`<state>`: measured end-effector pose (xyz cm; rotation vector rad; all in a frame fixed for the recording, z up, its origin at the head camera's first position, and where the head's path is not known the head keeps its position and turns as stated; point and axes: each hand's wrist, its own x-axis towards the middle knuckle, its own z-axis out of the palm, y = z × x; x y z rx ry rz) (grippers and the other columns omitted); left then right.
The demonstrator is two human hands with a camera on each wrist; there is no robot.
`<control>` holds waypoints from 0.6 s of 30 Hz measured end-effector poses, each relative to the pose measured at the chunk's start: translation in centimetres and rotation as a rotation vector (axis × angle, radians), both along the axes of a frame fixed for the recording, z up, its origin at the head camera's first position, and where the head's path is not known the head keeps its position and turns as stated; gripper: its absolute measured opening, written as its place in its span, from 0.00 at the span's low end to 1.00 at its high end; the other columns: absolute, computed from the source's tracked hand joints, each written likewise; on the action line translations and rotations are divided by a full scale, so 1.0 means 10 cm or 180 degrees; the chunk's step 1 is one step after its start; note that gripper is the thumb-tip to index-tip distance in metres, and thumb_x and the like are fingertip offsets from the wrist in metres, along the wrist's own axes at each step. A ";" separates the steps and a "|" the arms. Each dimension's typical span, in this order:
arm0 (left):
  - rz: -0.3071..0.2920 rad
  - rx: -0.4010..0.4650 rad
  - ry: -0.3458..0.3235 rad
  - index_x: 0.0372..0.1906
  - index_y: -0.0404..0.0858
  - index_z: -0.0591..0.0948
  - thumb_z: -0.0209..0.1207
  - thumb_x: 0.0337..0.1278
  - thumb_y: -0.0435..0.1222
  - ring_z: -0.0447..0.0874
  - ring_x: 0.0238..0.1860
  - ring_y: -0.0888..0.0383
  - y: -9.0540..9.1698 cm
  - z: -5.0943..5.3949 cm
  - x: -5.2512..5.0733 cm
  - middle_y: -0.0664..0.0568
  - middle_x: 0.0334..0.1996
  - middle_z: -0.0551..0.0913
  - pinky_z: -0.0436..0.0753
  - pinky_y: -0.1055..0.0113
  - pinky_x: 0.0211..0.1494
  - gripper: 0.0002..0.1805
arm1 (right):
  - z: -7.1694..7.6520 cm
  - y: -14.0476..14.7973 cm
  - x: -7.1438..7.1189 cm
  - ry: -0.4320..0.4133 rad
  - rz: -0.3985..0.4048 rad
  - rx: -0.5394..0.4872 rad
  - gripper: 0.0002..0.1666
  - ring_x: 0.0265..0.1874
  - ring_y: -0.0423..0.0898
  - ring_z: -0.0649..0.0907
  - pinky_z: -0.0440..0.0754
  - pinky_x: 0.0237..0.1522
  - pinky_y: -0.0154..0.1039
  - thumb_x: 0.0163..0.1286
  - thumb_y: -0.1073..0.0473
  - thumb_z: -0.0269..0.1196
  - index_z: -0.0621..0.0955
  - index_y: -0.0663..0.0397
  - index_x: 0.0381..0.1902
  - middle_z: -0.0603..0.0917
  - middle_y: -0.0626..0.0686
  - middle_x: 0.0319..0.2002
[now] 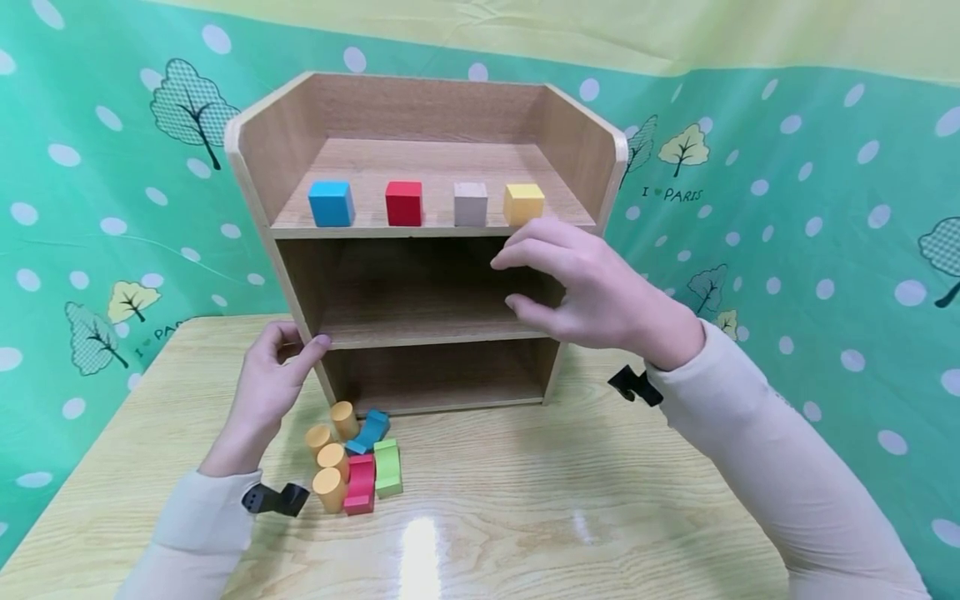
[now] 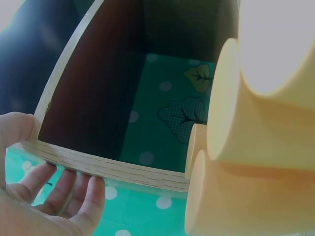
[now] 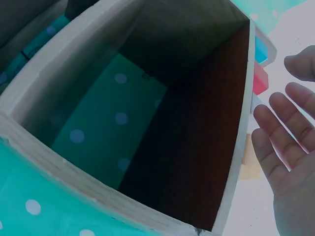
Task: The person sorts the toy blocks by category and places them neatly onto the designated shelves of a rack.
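A wooden shelf unit [image 1: 431, 340] stands on the table with a top tray and two compartments beneath. My left hand [image 1: 272, 375] holds the unit's left side panel; in the left wrist view the thumb lies at the front edge and the fingers on the outer side. Along the top tray's front sit a blue cube [image 1: 331, 205], a red cube [image 1: 404, 204], a grey cube [image 1: 470, 205] and a yellow cube [image 1: 523, 204]. My right hand [image 1: 577, 283] hovers in front of the yellow cube, thumb and fingers apart, holding nothing.
Several light wooden cylinders [image 1: 328, 488] stand on the table [image 1: 525, 517] by the unit's lower left. Beside them lie a blue notched block [image 1: 369, 432], a red one [image 1: 360, 483] and a green one [image 1: 387, 468]. A green dotted curtain [image 1: 810, 333] hangs behind.
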<state>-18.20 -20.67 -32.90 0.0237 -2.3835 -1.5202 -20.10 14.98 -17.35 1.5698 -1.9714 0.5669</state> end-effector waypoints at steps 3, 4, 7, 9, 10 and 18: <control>0.0011 0.0003 -0.0003 0.54 0.31 0.70 0.57 0.63 0.49 0.67 0.49 0.56 0.00 0.00 0.00 0.49 0.47 0.72 0.71 0.69 0.45 0.26 | -0.06 -0.02 0.00 -0.0019 0.0015 -0.0043 0.16 0.45 0.45 0.78 0.73 0.50 0.36 0.57 0.64 0.66 0.80 0.60 0.45 0.80 0.52 0.43; 0.0011 0.0004 -0.0005 0.54 0.32 0.70 0.57 0.63 0.49 0.67 0.49 0.56 0.00 0.00 0.00 0.49 0.47 0.72 0.71 0.69 0.45 0.26 | -0.08 -0.02 0.00 -0.0029 0.0032 -0.0061 0.16 0.45 0.45 0.78 0.73 0.50 0.35 0.57 0.64 0.66 0.80 0.60 0.44 0.80 0.52 0.43; 0.0015 0.0002 0.0000 0.54 0.32 0.70 0.58 0.63 0.48 0.67 0.49 0.56 0.00 -0.01 -0.01 0.49 0.47 0.72 0.71 0.69 0.45 0.26 | -0.14 -0.05 0.00 -0.0036 0.0075 -0.0088 0.15 0.44 0.44 0.78 0.73 0.49 0.34 0.57 0.64 0.65 0.80 0.59 0.44 0.81 0.52 0.42; 0.0013 0.0007 0.0009 0.54 0.31 0.70 0.58 0.63 0.48 0.67 0.49 0.56 0.01 -0.01 -0.01 0.49 0.47 0.72 0.71 0.69 0.46 0.26 | -0.20 -0.08 -0.01 -0.0057 0.0127 -0.0110 0.15 0.44 0.45 0.79 0.74 0.49 0.35 0.56 0.64 0.66 0.81 0.60 0.43 0.81 0.52 0.42; 0.0014 0.0016 0.0018 0.54 0.31 0.70 0.58 0.63 0.48 0.67 0.49 0.56 0.01 -0.01 -0.01 0.49 0.47 0.72 0.70 0.69 0.46 0.26 | -0.23 -0.09 -0.01 -0.0071 0.0148 -0.0112 0.15 0.44 0.45 0.79 0.74 0.49 0.35 0.56 0.65 0.66 0.81 0.60 0.43 0.81 0.52 0.42; 0.0020 0.0026 0.0027 0.53 0.31 0.70 0.58 0.63 0.48 0.67 0.48 0.56 -0.01 -0.01 -0.01 0.49 0.47 0.72 0.71 0.70 0.46 0.26 | -0.48 -0.19 -0.02 -0.0161 0.0165 0.0028 0.15 0.44 0.44 0.78 0.74 0.50 0.35 0.56 0.64 0.67 0.81 0.57 0.43 0.81 0.50 0.42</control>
